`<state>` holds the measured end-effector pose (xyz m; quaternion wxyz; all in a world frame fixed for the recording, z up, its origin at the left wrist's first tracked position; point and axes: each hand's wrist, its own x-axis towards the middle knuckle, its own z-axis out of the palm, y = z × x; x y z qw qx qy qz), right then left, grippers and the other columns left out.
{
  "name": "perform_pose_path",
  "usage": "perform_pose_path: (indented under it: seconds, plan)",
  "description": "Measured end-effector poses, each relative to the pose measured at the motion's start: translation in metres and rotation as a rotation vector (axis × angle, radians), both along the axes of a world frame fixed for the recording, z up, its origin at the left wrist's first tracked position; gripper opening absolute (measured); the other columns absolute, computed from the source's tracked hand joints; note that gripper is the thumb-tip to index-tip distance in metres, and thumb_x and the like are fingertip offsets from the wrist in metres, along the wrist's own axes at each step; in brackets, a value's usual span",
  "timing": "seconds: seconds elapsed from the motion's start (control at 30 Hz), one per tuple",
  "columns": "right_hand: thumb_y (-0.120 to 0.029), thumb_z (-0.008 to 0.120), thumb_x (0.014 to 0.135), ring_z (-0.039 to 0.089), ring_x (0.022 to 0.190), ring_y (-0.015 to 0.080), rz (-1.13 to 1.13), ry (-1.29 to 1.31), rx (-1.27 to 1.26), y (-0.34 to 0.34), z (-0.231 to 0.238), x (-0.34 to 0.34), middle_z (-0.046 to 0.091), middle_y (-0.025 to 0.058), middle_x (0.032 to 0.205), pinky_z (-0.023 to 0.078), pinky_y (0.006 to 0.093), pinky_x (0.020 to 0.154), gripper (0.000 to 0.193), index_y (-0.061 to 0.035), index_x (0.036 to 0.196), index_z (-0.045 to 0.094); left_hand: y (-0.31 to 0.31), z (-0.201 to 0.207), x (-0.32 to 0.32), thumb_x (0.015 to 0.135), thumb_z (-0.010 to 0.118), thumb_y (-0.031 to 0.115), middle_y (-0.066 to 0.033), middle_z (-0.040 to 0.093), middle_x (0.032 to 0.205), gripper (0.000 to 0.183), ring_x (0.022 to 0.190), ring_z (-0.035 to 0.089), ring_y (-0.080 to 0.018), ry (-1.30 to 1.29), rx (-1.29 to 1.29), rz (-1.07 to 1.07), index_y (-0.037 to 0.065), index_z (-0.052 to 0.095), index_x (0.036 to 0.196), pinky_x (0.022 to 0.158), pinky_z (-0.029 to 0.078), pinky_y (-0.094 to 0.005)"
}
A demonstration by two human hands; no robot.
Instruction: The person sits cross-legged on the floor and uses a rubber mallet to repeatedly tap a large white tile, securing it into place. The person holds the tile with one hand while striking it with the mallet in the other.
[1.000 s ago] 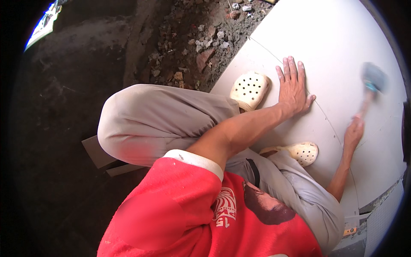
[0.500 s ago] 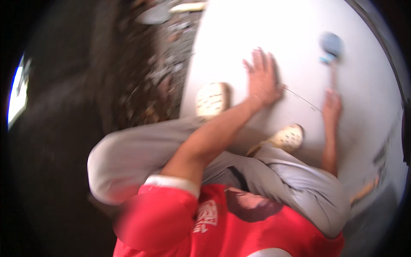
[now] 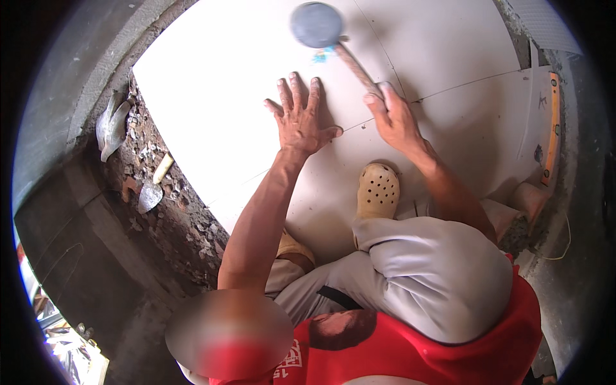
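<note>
My left hand [image 3: 299,125] lies flat on a large white floor tile [image 3: 218,77], fingers spread, beside a thin joint line. My right hand [image 3: 396,122] is closed around the wooden handle of a mallet [image 3: 317,25], its thumb lying along the handle. The mallet's round, dark grey head is slightly blurred and sits beyond my left hand. Something light blue clings to the handle just below the head. Whether the head touches the tile, I cannot tell.
Left of the tiles runs a strip of rubble and soil [image 3: 183,224] with a trowel [image 3: 150,196] and a crumpled plastic bag [image 3: 114,128]. An orange spirit level [image 3: 552,128] lies along the right edge, near broken blocks [image 3: 529,200]. My clog [image 3: 378,189] rests on the tiles.
The view has turned, bringing the level and trowel into clearer sight. The mallet has swung from the right to beyond my left hand. My left hand remains spread on the tile.
</note>
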<state>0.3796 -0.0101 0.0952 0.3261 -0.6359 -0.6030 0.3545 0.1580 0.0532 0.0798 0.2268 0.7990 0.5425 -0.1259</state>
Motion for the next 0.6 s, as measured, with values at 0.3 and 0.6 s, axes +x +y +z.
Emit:
perform_pose_path:
  seconds: [0.3,0.6]
  plan:
    - [-0.037,0.054,0.113,0.051,0.064,0.0169,-0.237,-0.050,-0.162,-0.023,-0.013,0.038,0.054,0.0053,0.072,0.044,0.0348,0.060,0.041,0.0017,0.105,0.064,0.002,0.009,0.024,0.065,0.090,0.073,-0.0288,0.000,0.177,0.140,0.162,-0.005,-0.0551,-0.060,-0.030,0.105,0.021,0.019,0.173,0.118,0.005,-0.0870]
    - [-0.034,0.051,0.112,0.065,0.072,0.0401,-0.224,-0.055,0.249,0.023,-0.007,0.021,0.067,0.0200,0.082,0.051,0.0462,0.066,0.040,0.0043,0.108,0.062,0.008,0.021,0.029,0.069,0.089,0.068,-0.0283,0.005,0.176,0.136,0.162,0.001,-0.0537,0.020,-0.048,0.114,0.021,0.015,0.173,0.119,0.014,-0.0834]
